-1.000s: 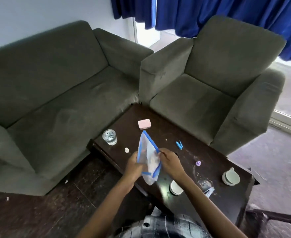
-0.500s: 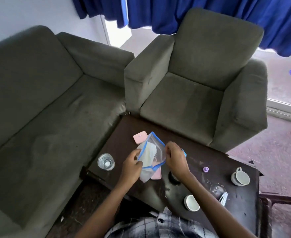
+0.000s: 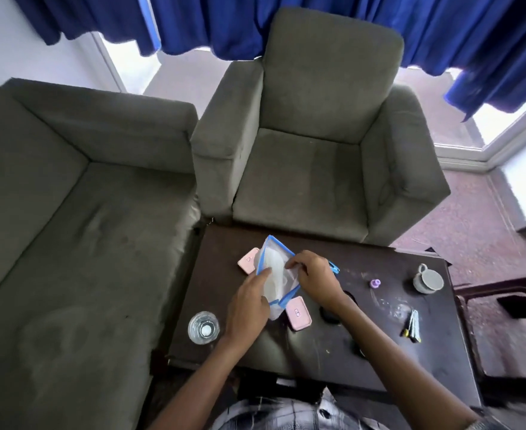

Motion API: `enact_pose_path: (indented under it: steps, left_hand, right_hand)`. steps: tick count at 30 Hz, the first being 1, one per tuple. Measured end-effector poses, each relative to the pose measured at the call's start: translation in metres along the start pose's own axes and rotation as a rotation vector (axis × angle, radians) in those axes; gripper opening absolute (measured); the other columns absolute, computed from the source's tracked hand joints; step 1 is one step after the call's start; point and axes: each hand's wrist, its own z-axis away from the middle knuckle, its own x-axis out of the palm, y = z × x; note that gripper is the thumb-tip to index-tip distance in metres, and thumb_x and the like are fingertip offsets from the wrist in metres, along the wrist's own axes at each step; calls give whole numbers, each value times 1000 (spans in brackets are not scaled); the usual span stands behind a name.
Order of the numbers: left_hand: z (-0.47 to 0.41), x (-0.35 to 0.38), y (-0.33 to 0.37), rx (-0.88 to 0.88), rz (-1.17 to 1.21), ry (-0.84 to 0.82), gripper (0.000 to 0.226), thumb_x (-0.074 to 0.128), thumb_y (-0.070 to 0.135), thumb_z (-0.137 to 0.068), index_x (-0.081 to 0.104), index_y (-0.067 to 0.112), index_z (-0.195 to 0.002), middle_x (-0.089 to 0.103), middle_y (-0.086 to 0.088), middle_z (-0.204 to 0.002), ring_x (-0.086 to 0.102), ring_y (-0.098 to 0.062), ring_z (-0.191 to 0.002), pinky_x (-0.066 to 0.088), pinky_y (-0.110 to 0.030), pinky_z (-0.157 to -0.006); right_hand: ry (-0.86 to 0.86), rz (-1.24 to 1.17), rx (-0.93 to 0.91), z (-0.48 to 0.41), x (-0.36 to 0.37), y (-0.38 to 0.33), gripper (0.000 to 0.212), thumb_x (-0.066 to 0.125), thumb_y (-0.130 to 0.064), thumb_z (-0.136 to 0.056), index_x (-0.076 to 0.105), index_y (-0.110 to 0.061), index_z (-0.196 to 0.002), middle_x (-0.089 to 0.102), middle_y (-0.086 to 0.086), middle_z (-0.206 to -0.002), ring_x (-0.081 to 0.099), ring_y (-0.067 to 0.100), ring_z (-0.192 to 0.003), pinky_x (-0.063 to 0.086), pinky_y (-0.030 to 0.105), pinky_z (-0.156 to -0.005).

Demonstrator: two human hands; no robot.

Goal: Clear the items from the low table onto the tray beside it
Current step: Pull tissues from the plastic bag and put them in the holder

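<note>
Over the dark low table (image 3: 314, 342) both hands hold a clear plastic bag with blue edges (image 3: 274, 268). My left hand (image 3: 249, 302) grips its lower left side, with the forefinger stretched along the bag. My right hand (image 3: 313, 276) pinches its upper right edge. Two pink flat cases lie under the bag, one at its left (image 3: 248, 264) and one at its lower right (image 3: 299, 313). A glass of water (image 3: 203, 327) stands near the table's left edge. No tray shows in this view.
A grey cup (image 3: 428, 279), a small purple piece (image 3: 374, 283) and a bundle of small tools (image 3: 412, 325) lie on the table's right part. A blue clip (image 3: 333, 268) peeks from behind my right hand. A grey armchair (image 3: 314, 156) stands behind, a sofa (image 3: 69, 228) at left.
The view has swung so the table sits lower and nearer. Both hands lowered the bag toward the table top, and a second pink case now shows beside it.
</note>
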Motion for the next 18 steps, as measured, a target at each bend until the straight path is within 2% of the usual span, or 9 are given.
enact_pose_path:
  steps: [2,6,8,10,11,13,15,18]
  left_hand:
    - [-4,-2,-4,-33,14,25,62,46,-5,-79,47,19,-136,55,-6,-133,53,-26,-119,46,-34,-89]
    - [-5,-6,-9,-54,-16,91,52,49,1,-83,51,14,-133,60,-8,-125,56,-28,-112,45,-35,-84]
    - [-3,-8,-9,-62,-24,98,51,48,0,-82,52,15,-131,57,-5,-130,55,-27,-115,45,-35,-86]
    - [-1,-8,-9,-60,-17,87,53,48,-1,-82,52,16,-132,55,-3,-133,55,-25,-118,45,-34,-89]
    - [1,-8,-10,-53,3,77,55,48,-2,-81,51,17,-133,56,-3,-133,56,-24,-117,46,-33,-89]
    - [3,-6,-10,-30,66,55,59,49,-4,-79,51,18,-134,57,-3,-132,60,-22,-113,49,-33,-90]
    - [6,-4,-7,-17,138,34,64,49,-8,-76,49,18,-135,55,-3,-134,62,-21,-110,50,-32,-90]
    - [11,-2,-2,-3,216,1,68,47,-13,-74,48,16,-136,56,-2,-131,67,-13,-98,46,-14,-78]
  right_hand:
    - [12,2,52,1,5,-1,35,40,13,-78,71,0,-85,66,13,-95,61,25,-89,35,13,-69]
    - [29,38,157,3,10,1,29,40,9,-80,69,6,-79,61,18,-95,59,29,-90,40,29,-74]
    - [27,46,203,4,11,1,26,42,4,-84,57,5,-62,55,16,-83,55,30,-82,36,29,-64]
    - [48,41,243,4,13,0,36,48,-5,-85,39,-7,-51,43,7,-73,48,25,-76,27,25,-59]
    - [52,55,260,4,14,-1,35,55,-12,-85,43,-5,-52,41,5,-75,48,24,-77,29,25,-61]
    - [60,138,284,3,17,-5,38,66,-35,-81,61,1,-68,44,5,-82,49,25,-84,38,29,-68]
    - [87,255,272,1,19,-9,46,67,-50,-76,68,-5,-84,49,5,-89,51,25,-93,40,32,-78]
    - [130,364,266,-1,19,-11,39,68,-47,-76,71,-12,-94,61,4,-104,53,26,-101,38,34,-85]
